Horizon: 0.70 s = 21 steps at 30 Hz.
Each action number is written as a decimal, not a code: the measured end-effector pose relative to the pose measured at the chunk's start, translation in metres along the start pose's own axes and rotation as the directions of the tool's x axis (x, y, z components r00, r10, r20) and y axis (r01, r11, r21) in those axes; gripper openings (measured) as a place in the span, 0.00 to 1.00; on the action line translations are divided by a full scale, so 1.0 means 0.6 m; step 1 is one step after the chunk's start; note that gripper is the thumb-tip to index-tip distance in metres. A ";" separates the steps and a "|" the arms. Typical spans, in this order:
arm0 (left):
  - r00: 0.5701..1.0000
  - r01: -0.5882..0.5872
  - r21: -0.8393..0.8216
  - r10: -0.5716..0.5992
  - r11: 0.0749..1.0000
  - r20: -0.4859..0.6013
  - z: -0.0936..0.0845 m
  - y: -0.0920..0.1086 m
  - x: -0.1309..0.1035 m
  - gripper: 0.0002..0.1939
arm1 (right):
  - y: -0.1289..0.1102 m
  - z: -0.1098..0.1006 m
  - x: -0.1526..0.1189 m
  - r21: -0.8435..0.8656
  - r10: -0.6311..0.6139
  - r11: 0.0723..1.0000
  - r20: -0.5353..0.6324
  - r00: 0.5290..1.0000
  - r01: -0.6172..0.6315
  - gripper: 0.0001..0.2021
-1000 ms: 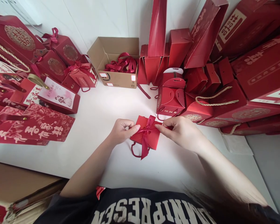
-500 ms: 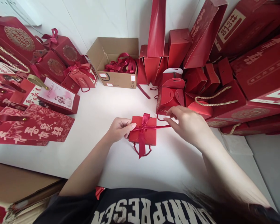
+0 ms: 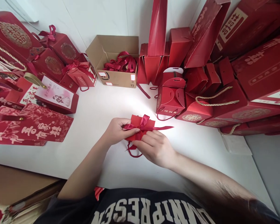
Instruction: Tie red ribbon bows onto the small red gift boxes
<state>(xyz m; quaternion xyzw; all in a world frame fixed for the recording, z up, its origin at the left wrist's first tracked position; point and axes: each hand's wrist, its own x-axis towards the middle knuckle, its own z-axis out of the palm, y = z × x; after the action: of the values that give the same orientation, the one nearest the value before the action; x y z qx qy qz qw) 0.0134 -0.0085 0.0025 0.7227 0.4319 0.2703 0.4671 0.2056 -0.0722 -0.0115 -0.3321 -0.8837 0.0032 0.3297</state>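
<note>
A: ok so where's the small red box (image 3: pixel 135 120) at?
B: middle of the white table (image 3: pixel 86 149), right between the hands, with a shiny ribbon (image 3: pixel 144 123) tied in a bow on top. One ribbon tail pokes out to 3 o'clock, and a twisted cord handle (image 3: pixel 134 156) loops out around 6 to 7 o'clock.

A: and the hands?
B: left hand (image 3: pixel 118 130) is in from 9 o'clock, closed in a pinch on the ribbon, thumb on top. Right hand (image 3: pixel 158 150) is at about 4 o'clock, fingers curled over the near side of the box. Can't tell if it's gripping ribbon or just the box, the fingers hide it.

A: what else is around?
B: from the small red box, the cardboard box (image 3: pixel 118 77) sits at 11 o'clock with loose ribbons (image 3: pixel 123 62) inside. The flap-top box (image 3: pixel 170 98) is near 1 o'clock, with its own cord. A thin dark red strip (image 3: pixel 143 91) lies flat at 12.

A: sides?
B: floral gift bag (image 3: pixel 46 124) well apart at 9, big red bag (image 3: pixel 261 71) with white lettering way over at 2.
</note>
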 end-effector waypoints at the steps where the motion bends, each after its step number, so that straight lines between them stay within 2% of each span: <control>1: 1.000 0.001 -0.002 -0.001 1.000 0.004 0.000 0.000 0.000 0.26 | 0.003 0.003 -0.002 0.046 -0.009 0.999 -0.021 1.000 0.010 0.08; 9: 1.000 0.020 -0.002 -0.020 1.000 0.010 0.000 0.000 0.002 0.25 | 0.030 0.005 -0.004 0.382 -0.023 0.923 -0.059 0.998 0.044 0.08; 16: 1.000 0.017 -0.006 -0.017 1.000 0.018 0.002 0.002 0.001 0.25 | 0.038 0.002 0.000 0.438 -0.119 0.890 -0.045 0.992 0.127 0.07; 21: 1.000 0.009 -0.025 -0.009 1.000 0.018 0.000 -0.002 0.000 0.25 | 0.035 -0.011 0.003 0.482 -0.155 0.866 0.005 0.988 0.133 0.05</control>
<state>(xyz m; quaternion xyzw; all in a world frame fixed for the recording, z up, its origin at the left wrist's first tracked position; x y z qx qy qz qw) 0.0128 -0.0082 0.0012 0.7173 0.4275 0.2671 0.4810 0.2208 -0.0559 -0.0104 -0.1728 -0.8846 0.2049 0.3815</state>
